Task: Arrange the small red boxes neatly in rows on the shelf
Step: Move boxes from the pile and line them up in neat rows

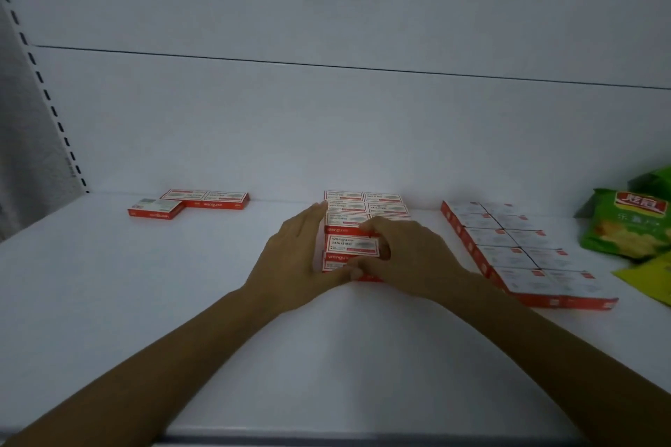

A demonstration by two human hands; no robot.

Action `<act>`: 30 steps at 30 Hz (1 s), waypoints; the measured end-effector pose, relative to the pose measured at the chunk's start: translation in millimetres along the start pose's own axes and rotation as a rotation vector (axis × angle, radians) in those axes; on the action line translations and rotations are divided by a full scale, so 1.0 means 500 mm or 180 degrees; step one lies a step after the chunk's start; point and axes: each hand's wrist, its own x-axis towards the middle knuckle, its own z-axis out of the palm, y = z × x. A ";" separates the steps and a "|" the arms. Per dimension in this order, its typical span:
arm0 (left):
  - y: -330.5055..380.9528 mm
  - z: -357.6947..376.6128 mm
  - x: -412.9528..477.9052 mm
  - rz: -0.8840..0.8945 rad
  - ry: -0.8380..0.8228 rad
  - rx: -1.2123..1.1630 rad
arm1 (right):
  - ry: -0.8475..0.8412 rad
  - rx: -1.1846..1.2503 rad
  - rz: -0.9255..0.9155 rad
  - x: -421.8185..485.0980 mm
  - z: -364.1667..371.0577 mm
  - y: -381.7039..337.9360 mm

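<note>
Head view: both forearms reach forward over the white shelf (145, 283) and meet at the middle block (366, 201) of red boxes. The left hand (290, 258) has its fingers straight and together, pressed along the block's left side. The right hand (410, 258) curls forefinger and thumb round the front box (350, 242) (label up), pinching it. A right block (508, 239) lies near green bags (624, 225); three loose boxes (203, 201) sit back left.

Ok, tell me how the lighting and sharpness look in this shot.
Head view: dim, flat, bluish light, no glare on the white shelf; fine print on the small red cardboard boxes is soft and unreadable; the wide-angle lens bows the slotted grey upright at left.
</note>
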 end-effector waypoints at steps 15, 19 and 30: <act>-0.021 0.006 0.008 -0.0215 -0.0110 -0.0688 | 0.0413 -0.0125 -0.0288 0.028 0.005 0.020; -0.034 0.017 0.013 -0.0215 -0.0186 -0.0665 | 0.0436 0.0243 -0.0263 0.024 0.022 0.030; -0.043 0.025 0.011 -0.0068 -0.0379 -0.0456 | 0.0539 0.0372 -0.0196 0.027 0.036 0.033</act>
